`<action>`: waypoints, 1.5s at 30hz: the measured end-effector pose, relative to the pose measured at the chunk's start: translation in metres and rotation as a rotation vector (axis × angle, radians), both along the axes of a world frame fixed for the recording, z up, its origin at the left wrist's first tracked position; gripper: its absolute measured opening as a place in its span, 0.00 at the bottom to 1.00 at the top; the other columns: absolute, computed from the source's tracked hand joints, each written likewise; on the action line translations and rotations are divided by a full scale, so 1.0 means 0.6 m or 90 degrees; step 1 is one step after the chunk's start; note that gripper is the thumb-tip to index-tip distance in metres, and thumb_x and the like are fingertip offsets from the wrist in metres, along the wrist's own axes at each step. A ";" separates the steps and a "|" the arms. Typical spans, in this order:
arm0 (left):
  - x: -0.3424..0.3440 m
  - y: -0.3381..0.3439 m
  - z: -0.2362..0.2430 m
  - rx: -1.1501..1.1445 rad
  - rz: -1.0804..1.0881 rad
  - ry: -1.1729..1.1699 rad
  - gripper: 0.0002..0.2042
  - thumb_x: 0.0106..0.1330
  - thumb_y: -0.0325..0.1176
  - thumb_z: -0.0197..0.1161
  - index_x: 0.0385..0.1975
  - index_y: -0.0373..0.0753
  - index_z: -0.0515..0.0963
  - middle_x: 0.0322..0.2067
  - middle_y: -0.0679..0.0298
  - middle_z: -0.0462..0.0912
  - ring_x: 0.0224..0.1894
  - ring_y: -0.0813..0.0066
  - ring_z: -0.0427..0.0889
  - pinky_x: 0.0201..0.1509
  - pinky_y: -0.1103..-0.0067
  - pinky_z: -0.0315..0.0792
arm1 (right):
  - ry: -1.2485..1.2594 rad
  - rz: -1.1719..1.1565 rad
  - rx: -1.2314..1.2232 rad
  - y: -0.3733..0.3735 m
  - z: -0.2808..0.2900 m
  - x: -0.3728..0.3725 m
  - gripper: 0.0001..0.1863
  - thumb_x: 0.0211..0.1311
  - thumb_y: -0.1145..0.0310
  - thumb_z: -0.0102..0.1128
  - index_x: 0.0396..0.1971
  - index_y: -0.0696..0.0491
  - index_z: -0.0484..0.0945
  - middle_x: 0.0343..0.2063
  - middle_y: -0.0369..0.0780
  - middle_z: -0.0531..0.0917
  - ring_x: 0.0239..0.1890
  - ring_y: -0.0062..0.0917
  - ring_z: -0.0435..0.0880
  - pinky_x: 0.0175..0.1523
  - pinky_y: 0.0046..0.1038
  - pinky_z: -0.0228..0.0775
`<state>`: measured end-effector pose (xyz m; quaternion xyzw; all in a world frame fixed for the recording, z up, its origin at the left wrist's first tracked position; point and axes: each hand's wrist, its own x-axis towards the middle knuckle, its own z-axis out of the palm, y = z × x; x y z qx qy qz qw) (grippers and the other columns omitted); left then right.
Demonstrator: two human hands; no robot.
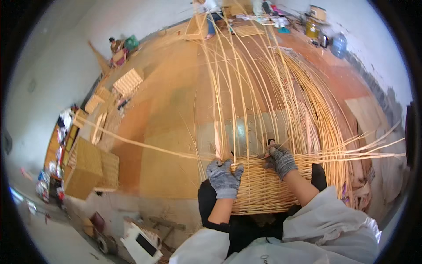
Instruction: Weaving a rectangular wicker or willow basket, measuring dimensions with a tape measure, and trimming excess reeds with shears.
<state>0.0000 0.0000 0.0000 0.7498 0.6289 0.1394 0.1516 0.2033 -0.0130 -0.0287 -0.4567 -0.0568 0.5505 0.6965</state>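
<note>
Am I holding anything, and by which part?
The woven wicker panel: your left hand holds its upper left corner. Your right hand is at the upper edge; what it grips is unclear.

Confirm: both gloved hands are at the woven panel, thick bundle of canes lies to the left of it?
Wrong side: the head view shows the thick bundle of canes to the right of the woven panel. Left hand and right hand are at the panel, as stated.

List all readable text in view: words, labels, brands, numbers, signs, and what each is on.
None legible.
Blue water jug: any label too small to read.
Yellow container: too small and blurred.
Wicker panel, gray gloves: no lettering visible.
</note>
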 end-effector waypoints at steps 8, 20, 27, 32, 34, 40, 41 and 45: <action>0.103 0.114 0.019 -0.081 -0.013 0.042 0.30 0.60 0.29 0.56 0.63 0.35 0.53 0.44 0.43 0.76 0.45 0.50 0.78 0.49 0.65 0.72 | 0.000 0.061 0.075 -0.006 0.011 -0.001 0.06 0.61 0.74 0.53 0.38 0.57 0.74 0.25 0.41 0.80 0.25 0.31 0.81 0.25 0.38 0.81; 0.096 0.047 0.011 0.121 -0.325 0.209 0.31 0.58 0.52 0.58 0.60 0.46 0.64 0.52 0.52 0.72 0.54 0.53 0.71 0.61 0.58 0.58 | -0.688 0.207 -0.018 0.064 -0.013 0.064 0.09 0.59 0.74 0.50 0.39 0.60 0.72 0.33 0.48 0.80 0.37 0.37 0.81 0.43 0.36 0.75; 0.117 0.005 -0.011 0.087 -0.183 0.244 0.40 0.43 0.65 0.63 0.57 0.52 0.70 0.51 0.48 0.71 0.55 0.55 0.68 0.64 0.57 0.47 | -0.826 0.125 0.015 0.087 -0.013 0.068 0.19 0.57 0.70 0.53 0.50 0.56 0.68 0.39 0.49 0.78 0.40 0.41 0.79 0.47 0.38 0.72; 0.198 -0.022 0.005 0.375 -0.316 0.066 0.41 0.46 0.64 0.62 0.62 0.54 0.62 0.55 0.51 0.68 0.54 0.56 0.69 0.62 0.55 0.53 | -0.467 0.039 -0.093 -0.039 0.012 0.173 0.14 0.53 0.75 0.54 0.41 0.55 0.75 0.38 0.47 0.79 0.42 0.41 0.79 0.51 0.37 0.70; 0.246 -0.034 0.013 0.167 -0.322 0.156 0.44 0.46 0.66 0.60 0.64 0.55 0.57 0.55 0.51 0.69 0.55 0.56 0.69 0.63 0.54 0.51 | -0.968 0.122 -0.133 -0.006 0.033 0.181 0.18 0.56 0.74 0.52 0.49 0.53 0.72 0.46 0.51 0.76 0.50 0.42 0.74 0.56 0.35 0.66; 0.277 -0.030 0.043 -0.090 -0.277 0.263 0.40 0.50 0.69 0.53 0.64 0.60 0.57 0.56 0.52 0.69 0.59 0.57 0.67 0.63 0.50 0.44 | -1.087 0.025 0.020 0.034 0.062 0.179 0.25 0.61 0.72 0.49 0.60 0.51 0.63 0.45 0.52 0.77 0.50 0.41 0.76 0.53 0.35 0.69; 0.274 -0.027 0.045 -0.133 -0.275 0.297 0.40 0.50 0.69 0.53 0.64 0.60 0.57 0.56 0.52 0.69 0.59 0.57 0.67 0.63 0.50 0.44 | -0.795 0.104 -0.008 -0.014 0.055 0.192 0.24 0.62 0.75 0.47 0.60 0.52 0.63 0.41 0.48 0.79 0.45 0.35 0.78 0.48 0.33 0.72; 0.260 -0.036 0.033 -0.146 -0.271 0.174 0.31 0.51 0.66 0.53 0.55 0.59 0.71 0.57 0.52 0.69 0.60 0.55 0.66 0.64 0.50 0.42 | -0.531 -0.030 0.034 -0.182 0.048 0.248 0.21 0.62 0.76 0.49 0.56 0.51 0.69 0.30 0.38 0.79 0.29 0.22 0.79 0.33 0.23 0.74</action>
